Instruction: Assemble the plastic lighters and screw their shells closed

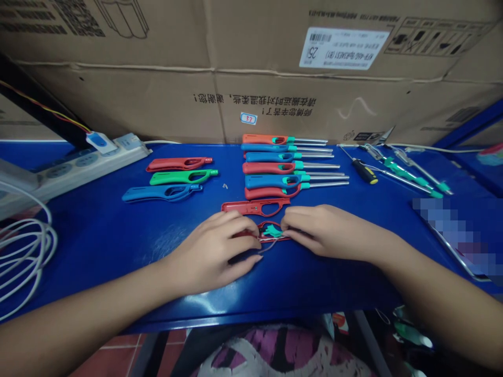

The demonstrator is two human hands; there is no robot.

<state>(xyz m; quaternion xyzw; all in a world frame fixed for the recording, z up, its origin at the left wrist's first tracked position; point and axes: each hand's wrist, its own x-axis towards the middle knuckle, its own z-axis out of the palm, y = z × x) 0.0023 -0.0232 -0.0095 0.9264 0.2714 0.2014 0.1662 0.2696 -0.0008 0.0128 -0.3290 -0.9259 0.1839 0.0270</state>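
Note:
A red half-casing of a long gas lighter lies in front of me, mostly covered by my fingers. Inside it sit a green trigger piece and thin wires. My left hand curls its fingers over the casing's handle end, its thumb apart below. At the opposite end, my right hand pinches at the casing and wires; the exact grip is hidden. Just beyond my hands lies another red half-casing, inner side up.
Several finished-looking lighters lie stacked behind. Three casings sit left of them, near tiny metal pins. Metal tubes with green parts and a screwdriver are right. A power strip and coiled cable occupy the left.

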